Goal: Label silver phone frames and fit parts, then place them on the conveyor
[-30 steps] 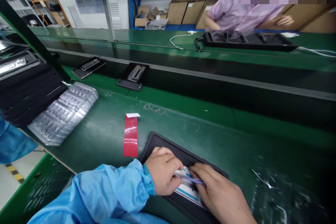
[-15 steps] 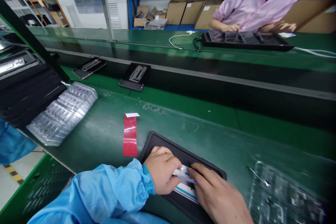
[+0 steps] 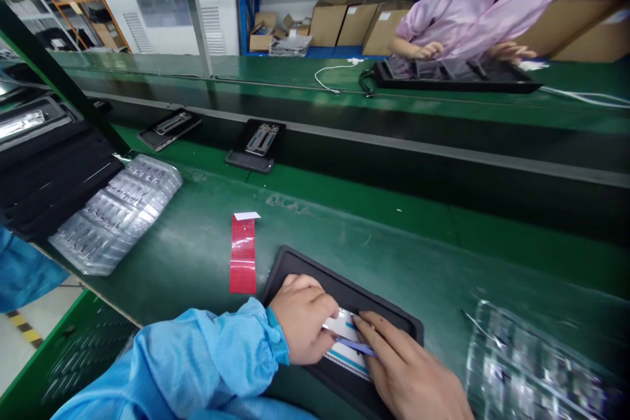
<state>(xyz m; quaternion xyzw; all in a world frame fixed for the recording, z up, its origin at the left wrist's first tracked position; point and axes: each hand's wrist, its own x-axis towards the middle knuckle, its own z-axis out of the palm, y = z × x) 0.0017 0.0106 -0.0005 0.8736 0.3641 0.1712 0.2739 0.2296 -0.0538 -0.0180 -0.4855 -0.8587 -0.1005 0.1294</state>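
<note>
A black tray (image 3: 319,275) lies on the green bench at the near edge, with a white, blue-edged part (image 3: 350,353) in it. My left hand (image 3: 302,320), in a light blue sleeve, rests curled on that part. My right hand (image 3: 411,374) pinches a thin purple tool (image 3: 355,346) whose tip meets the part between my two hands. A red strip (image 3: 243,254) with a white tab lies just left of the tray.
Clear blister trays lie at the left (image 3: 115,210) and near right (image 3: 536,367). A stack of black trays (image 3: 49,170) sits far left. Two black carriers (image 3: 256,143) (image 3: 170,128) ride the belt. A person in pink (image 3: 457,13) works at a long tray (image 3: 453,75) across.
My hands stay on the part; the purple tool has shifted slightly toward me. The carriers on the belt have crept right. The person opposite has moved their hands over their tray.
</note>
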